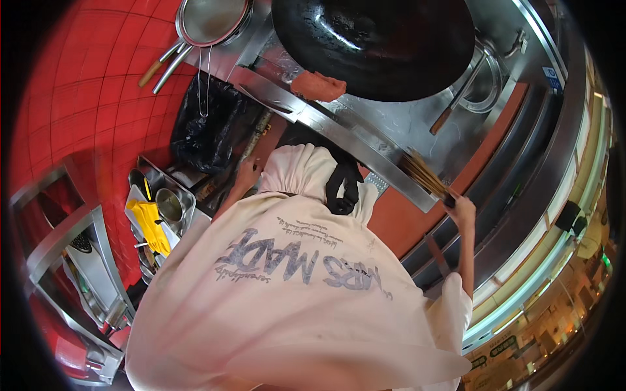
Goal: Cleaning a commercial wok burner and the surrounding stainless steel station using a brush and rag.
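My right hand [460,211] grips a bamboo wok brush [424,173] by its dark bound end. The bristles reach left over the front steel edge [352,141] of the wok range. My left hand [248,172] is low on the left, by the end of a worn, mottled pole or pipe [255,138]; whether the fingers close on it is not clear. Ahead of me a large black wok [371,54] rests on the range, its inside wet and shiny. A folded reddish cloth [318,87] lies on the steel in front of the wok.
A wooden-handled utensil [459,95] leans on a round metal vessel [481,83] at right. Strainers [212,22] sit at upper left, above a black bin bag [208,129]. Yellow rubber gloves [150,225] lie among pots. A steel shelf rack [93,244] stands at far left.
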Demonstrator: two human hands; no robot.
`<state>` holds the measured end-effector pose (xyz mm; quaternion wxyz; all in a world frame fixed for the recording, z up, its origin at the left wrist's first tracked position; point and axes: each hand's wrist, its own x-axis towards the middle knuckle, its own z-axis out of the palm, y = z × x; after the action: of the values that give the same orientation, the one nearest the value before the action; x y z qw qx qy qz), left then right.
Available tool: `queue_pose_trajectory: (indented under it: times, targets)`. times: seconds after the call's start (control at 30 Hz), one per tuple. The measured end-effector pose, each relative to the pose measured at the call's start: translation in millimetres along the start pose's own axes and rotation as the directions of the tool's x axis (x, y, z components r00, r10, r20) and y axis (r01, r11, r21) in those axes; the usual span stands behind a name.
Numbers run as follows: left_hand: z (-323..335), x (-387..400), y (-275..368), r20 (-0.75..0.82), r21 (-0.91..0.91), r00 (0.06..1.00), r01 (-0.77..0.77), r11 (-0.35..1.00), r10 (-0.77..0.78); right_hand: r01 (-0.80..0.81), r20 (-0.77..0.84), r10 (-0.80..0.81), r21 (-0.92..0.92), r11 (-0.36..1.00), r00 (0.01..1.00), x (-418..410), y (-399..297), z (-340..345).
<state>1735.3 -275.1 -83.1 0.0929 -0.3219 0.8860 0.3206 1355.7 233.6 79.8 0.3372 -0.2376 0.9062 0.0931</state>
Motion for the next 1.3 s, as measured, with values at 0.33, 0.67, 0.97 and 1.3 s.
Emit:
queue_pose_trajectory:
  times: [0.33, 0.67, 0.97, 1.3]
  targets:
    - [15.8, -45.6, 26.9, 0.049, -0.117, 0.981, 0.192, 0.974, -0.188, 0.419, -0.357, -0.327, 0.222, 0.880, 0.875, 134.6, -264.0, 2.2]
    - [12.0, -54.2, 25.4, 0.158, -0.194, 0.929, 0.362, 0.912, -0.335, 0.188, -0.313, -0.089, 0.301, 0.935, 0.946, 33.8, -118.3, 27.6]
    - [19.3, -8.8, -16.9, 0.163, -0.151, 0.982, 0.123, 0.981, -0.098, -0.021, -0.163, 0.081, 0.338, 0.941, 0.983, -72.7, 77.9, 38.7]
    - [16.9, -34.9, 2.0, 0.136, -0.212, 0.980, 0.171, 0.962, -0.144, 0.387, -0.296, -0.281, 0.409, 0.826, 0.913, 104.6, -190.2, 38.8]
